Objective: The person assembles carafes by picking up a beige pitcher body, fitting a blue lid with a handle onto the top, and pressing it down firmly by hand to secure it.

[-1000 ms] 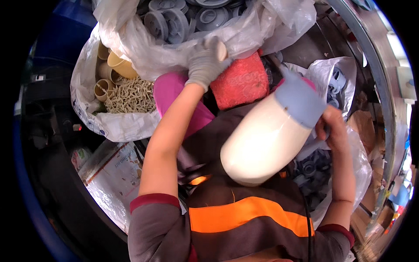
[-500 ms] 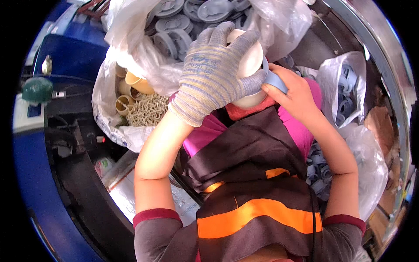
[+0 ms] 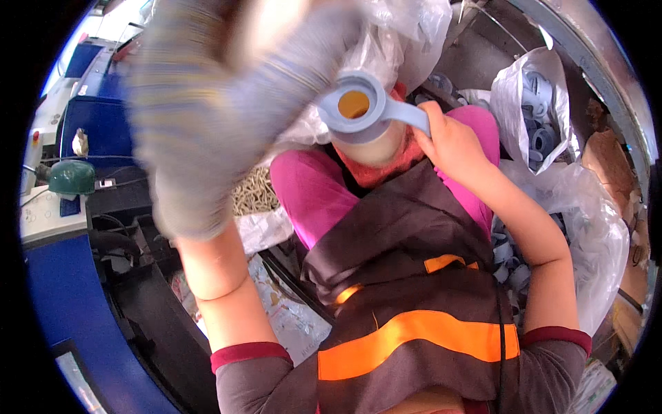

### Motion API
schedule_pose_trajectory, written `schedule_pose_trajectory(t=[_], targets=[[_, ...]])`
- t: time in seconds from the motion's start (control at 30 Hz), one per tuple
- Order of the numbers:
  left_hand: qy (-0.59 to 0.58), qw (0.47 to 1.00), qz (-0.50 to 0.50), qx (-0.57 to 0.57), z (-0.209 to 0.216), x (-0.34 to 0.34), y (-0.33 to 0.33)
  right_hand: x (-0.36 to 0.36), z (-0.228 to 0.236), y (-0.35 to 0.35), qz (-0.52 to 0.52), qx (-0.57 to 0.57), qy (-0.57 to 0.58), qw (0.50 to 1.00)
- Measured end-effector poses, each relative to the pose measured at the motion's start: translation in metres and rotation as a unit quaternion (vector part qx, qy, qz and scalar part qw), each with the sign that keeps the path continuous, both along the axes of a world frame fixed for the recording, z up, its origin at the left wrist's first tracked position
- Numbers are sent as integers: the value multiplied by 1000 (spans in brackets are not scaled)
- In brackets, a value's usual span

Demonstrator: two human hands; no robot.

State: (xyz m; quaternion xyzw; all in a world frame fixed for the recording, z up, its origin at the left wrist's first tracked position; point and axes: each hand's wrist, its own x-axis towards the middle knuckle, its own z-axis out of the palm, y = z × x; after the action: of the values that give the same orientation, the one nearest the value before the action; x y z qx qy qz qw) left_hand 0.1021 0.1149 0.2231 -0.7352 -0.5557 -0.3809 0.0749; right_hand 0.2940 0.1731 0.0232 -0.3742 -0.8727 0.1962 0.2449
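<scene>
My right hand (image 3: 452, 138) is bare and closed round the handle of a blue-grey plastic lid (image 3: 355, 83), which has a round collar and a hole showing amber inside. Below its collar is a whitish cup-shaped body (image 3: 376, 146), against a red cloth (image 3: 407, 162) between my knees. My left hand (image 3: 214, 103), in a striped knit glove, is raised close at the upper left and smeared by motion. A pale rounded piece (image 3: 269, 27) shows blurred between its thumb and fingers; the fingertips are cut off by the top edge.
Clear plastic bags of blue-grey parts (image 3: 541, 117) stand at the right, with another bag (image 3: 593, 241) lower down. Small beige pieces (image 3: 255, 193) lie in a sack at the left. Blue machinery with a green knob (image 3: 72, 177) stands at far left.
My left hand has lifted away from the lid, up and to the left, with the pale piece. My right hand keeps the handle, and the lid's collar has come into view.
</scene>
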Motion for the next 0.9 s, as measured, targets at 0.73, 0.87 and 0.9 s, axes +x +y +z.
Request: schedule_pose_trajectory(t=[0.73, 0.87, 0.9], targets=[[99, 993, 33, 59, -70, -13, 22, -4, 8, -4, -3, -82, -28, 996], [151, 983, 54, -84, -100, -27, 20, -3, -1, 1, -6, -42, -36, 998], [138, 987, 42, -66, -100, -31, 22, -3, -1, 6, 3, -41, -31, 999]])
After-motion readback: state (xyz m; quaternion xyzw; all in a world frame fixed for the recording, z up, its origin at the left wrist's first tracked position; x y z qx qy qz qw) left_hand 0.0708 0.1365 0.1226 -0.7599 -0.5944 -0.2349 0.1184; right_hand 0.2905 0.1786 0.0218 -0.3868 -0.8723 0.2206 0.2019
